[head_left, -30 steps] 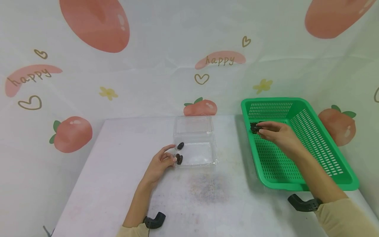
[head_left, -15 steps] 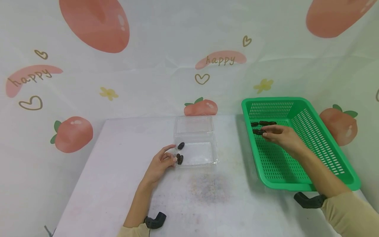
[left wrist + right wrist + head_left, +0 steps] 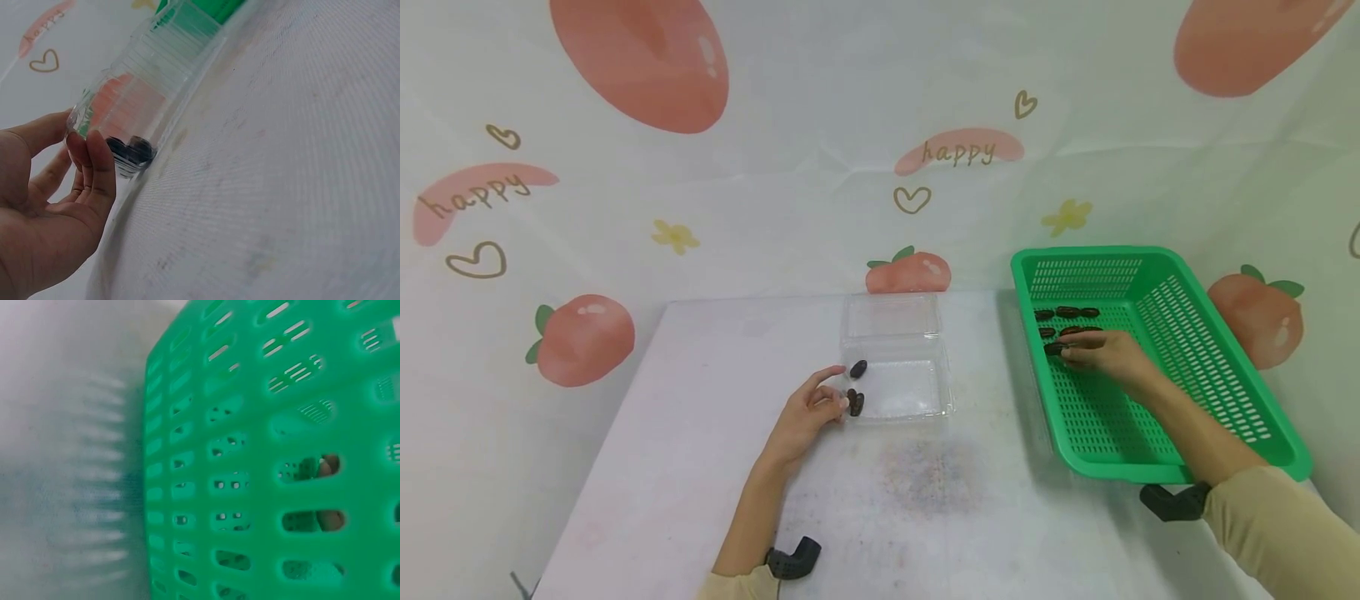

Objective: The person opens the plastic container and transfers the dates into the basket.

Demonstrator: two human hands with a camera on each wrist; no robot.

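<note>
On the left, my left hand pinches the near-left wall of a clear plastic clamshell box whose lid lies back. Inside the box, a single dark date lies apart from a small cluster of dates near my fingertips; the left wrist view shows dark dates through the plastic. My right hand reaches into the green basket and holds a dark date at its fingertips near the left wall. Behind it, dates lie in short rows, partly hidden by the hand.
A white-covered table carries both containers, with a dark smudge in front of the box. Behind stands a fruit-printed backdrop. The slotted basket wall hides most of the right wrist view.
My right hand has shifted a little toward the front of the basket, leaving rows of dates showing behind it. My left hand and the plastic box have stayed in place.
</note>
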